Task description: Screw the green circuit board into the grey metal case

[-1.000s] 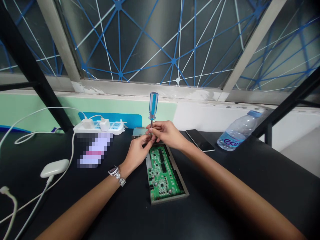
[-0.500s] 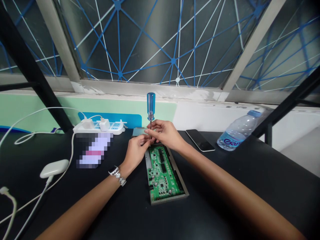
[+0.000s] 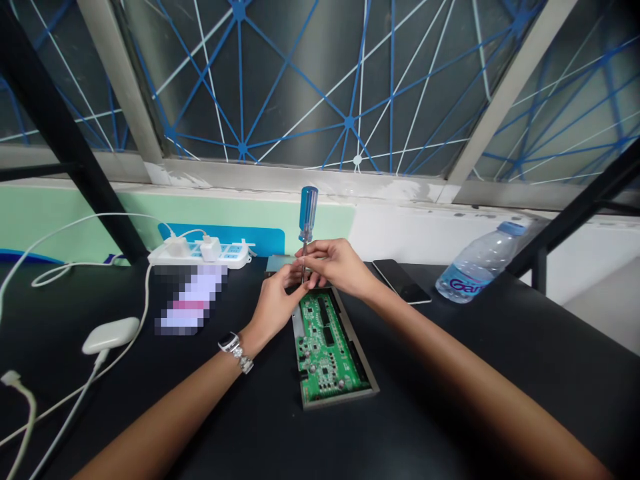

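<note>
A screwdriver [image 3: 309, 212] with a clear blue handle stands nearly upright over the far end of a green circuit board [image 3: 330, 360] in a metal frame. Its thin shaft runs down between the fingertips of both hands. My right hand [image 3: 343, 267] is closed, pinching the shaft below the handle. Lower down, my left hand [image 3: 275, 300] has thumb and fingers brought together around the screwdriver's tip; what they grip there is too small to make out. The tip itself is hidden by the fingers. A watch [image 3: 230, 343] and a bracelet are on the left wrist.
Behind the hands lies a grey-blue flat piece [image 3: 278, 263]. A phone [image 3: 401, 281] and a tilted water bottle [image 3: 480, 263] are to the right. On the left are a power strip [image 3: 235, 257], a white charging case [image 3: 111, 335], a blurred-out item [image 3: 193, 303] and several cables.
The screwdriver's handle now leans slightly to the right, where it stood straighter before. The right fingers have shifted a little on the shaft. The board stays in place.
</note>
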Demonstrator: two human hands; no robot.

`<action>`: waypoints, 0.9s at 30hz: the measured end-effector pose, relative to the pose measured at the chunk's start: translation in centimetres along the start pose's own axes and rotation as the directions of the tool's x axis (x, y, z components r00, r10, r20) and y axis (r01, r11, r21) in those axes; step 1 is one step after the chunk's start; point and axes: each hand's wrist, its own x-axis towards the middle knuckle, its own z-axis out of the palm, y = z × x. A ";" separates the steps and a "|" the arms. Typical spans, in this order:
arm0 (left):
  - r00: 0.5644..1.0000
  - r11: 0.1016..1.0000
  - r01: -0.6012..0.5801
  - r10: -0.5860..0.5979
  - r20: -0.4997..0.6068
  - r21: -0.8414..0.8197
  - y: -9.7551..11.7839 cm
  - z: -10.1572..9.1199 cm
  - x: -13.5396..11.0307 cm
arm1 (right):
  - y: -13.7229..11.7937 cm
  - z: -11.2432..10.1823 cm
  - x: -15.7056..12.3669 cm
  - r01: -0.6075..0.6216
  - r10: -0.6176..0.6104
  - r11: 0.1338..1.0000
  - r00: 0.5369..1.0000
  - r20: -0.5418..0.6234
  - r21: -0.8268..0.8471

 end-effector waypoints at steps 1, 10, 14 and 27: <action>1.000 1.000 0.005 -0.005 -0.019 0.020 0.0 0.0 0.0 | 0.1 0.1 0.0 0.001 -0.001 1.000 1.000 -0.020 -0.004; 0.999 1.000 0.007 -0.007 -0.053 0.000 -0.7 -0.1 0.0 | 0.3 0.8 -0.1 0.059 -0.064 0.997 0.990 -0.124 -0.041; 1.000 0.999 0.011 -0.010 0.012 -0.037 -0.7 -0.2 0.1 | -0.4 0.0 -0.2 -0.004 0.004 1.000 1.000 -0.002 0.014; 1.000 1.000 0.000 0.000 -0.013 0.002 0.2 -0.4 0.2 | -0.2 -0.3 -0.1 0.023 -0.024 0.999 1.000 -0.019 -0.042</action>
